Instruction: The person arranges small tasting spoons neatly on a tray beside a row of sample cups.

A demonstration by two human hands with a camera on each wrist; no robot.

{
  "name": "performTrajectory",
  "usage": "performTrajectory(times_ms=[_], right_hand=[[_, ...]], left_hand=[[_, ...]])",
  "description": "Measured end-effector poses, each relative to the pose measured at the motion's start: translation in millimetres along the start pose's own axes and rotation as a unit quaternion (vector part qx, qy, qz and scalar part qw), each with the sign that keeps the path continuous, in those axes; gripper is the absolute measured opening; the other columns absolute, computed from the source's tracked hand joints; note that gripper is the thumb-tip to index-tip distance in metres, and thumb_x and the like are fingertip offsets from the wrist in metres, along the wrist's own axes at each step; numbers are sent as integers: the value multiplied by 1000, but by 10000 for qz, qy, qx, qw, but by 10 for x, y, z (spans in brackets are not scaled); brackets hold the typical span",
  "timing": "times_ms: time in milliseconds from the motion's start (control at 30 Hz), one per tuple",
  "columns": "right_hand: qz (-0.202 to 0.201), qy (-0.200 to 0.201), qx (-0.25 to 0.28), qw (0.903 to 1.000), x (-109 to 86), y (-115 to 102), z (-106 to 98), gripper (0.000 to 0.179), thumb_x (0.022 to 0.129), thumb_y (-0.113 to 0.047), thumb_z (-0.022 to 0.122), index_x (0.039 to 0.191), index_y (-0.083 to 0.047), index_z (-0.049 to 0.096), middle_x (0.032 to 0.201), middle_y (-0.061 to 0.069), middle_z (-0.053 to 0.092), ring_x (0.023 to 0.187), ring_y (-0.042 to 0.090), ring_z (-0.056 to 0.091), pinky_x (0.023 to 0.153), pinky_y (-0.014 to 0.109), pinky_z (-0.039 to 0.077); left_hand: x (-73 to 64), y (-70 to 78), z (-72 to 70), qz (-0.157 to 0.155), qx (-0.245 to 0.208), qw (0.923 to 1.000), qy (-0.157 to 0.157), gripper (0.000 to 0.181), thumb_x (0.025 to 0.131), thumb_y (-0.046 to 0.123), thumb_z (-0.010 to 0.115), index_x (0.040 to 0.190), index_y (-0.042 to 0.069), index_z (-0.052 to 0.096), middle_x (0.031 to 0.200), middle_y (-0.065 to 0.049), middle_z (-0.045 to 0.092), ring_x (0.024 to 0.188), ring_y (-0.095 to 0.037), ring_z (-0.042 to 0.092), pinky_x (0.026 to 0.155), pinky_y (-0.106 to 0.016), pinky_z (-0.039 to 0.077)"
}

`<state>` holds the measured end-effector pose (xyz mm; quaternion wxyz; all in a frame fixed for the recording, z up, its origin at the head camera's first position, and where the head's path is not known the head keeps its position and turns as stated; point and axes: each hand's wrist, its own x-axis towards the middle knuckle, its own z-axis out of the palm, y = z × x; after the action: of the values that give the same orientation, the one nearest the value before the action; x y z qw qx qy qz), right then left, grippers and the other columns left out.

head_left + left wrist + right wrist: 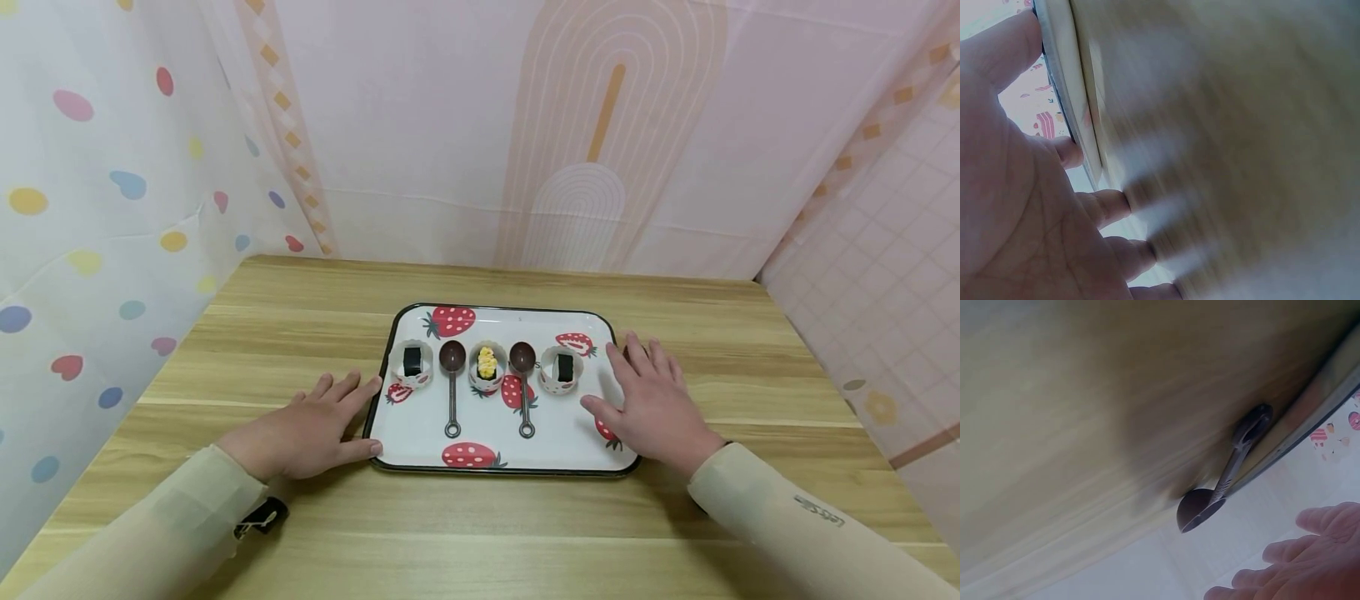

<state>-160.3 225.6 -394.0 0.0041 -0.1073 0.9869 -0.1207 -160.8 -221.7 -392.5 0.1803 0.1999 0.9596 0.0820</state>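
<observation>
A white strawberry-print tray with a dark rim lies on the table. On it, three paper cups stand in a row: a left cup and a right cup, each with a black-wrapped sushi piece, and a middle cup with a yellow-topped one. Between them lie two brown scoops, one left, one right. My left hand has thumb and fingertips at the tray's left rim, fingers extended. My right hand is spread over the right rim. Beneath it, another brown scoop lies beside the tray.
The wooden table extends around the tray. A patterned curtain hangs along its back edge, with a dotted cloth at the left and a checked one at the right.
</observation>
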Motion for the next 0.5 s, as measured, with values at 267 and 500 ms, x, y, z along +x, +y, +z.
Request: performTrajectory(times_ms=[267, 500], right_hand=[[95, -79, 7, 9999, -27, 70, -6, 87, 102, -56, 59, 165, -4, 30, 173, 30, 16, 157, 60, 10, 123, 76, 13], [137, -166, 38, 9998, -63, 124, -34, 85, 105, -57, 54, 166, -5, 28, 173, 31, 15, 156, 62, 11, 123, 76, 14]], left_hand=[[-6, 2, -6, -11, -27, 10000, -14, 100, 96, 73, 58, 168, 11, 26, 169, -33, 25, 149, -69, 20, 111, -84, 27], [-2, -2, -8, -10, -64, 10000, -21, 100, 96, 72, 58, 168, 11, 26, 168, -34, 25, 149, -69, 20, 111, -84, 27]])
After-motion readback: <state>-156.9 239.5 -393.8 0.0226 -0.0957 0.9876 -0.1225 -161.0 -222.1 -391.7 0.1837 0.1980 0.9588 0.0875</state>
